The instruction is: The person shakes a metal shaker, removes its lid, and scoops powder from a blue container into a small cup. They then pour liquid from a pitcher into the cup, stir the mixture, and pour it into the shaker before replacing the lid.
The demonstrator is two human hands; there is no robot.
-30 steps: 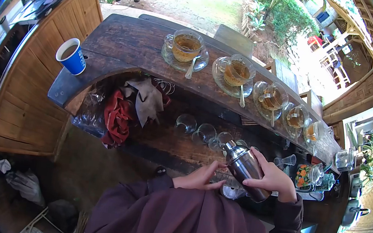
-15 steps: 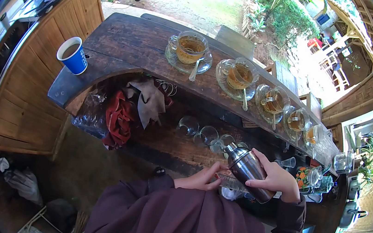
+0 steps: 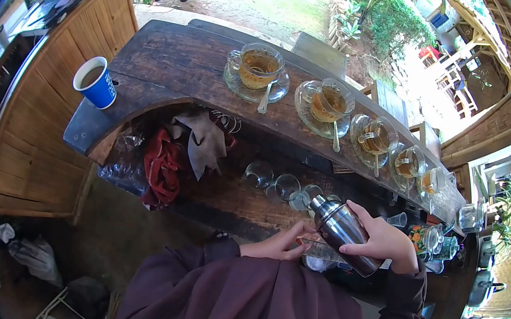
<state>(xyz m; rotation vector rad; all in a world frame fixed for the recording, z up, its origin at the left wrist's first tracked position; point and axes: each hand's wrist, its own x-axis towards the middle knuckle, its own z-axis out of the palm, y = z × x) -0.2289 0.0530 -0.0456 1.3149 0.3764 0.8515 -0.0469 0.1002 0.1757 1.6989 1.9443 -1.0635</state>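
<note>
Tilted shiny steel shaker (image 3: 341,229)

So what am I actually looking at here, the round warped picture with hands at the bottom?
There is no machine: a person wears one camera on the head, looking forward and down through a wide lens, which bends the edges. The dark sleeves at the bottom are that person's own. The right hand is closed round a tilted metal shaker; the left hand has its fingers right beside it, though whether they grip anything is unclear. On the raised wooden counter stand a row of glass teacups on saucers and a blue paper cup. On the lower shelf lie empty glasses and a red cloth.
</note>
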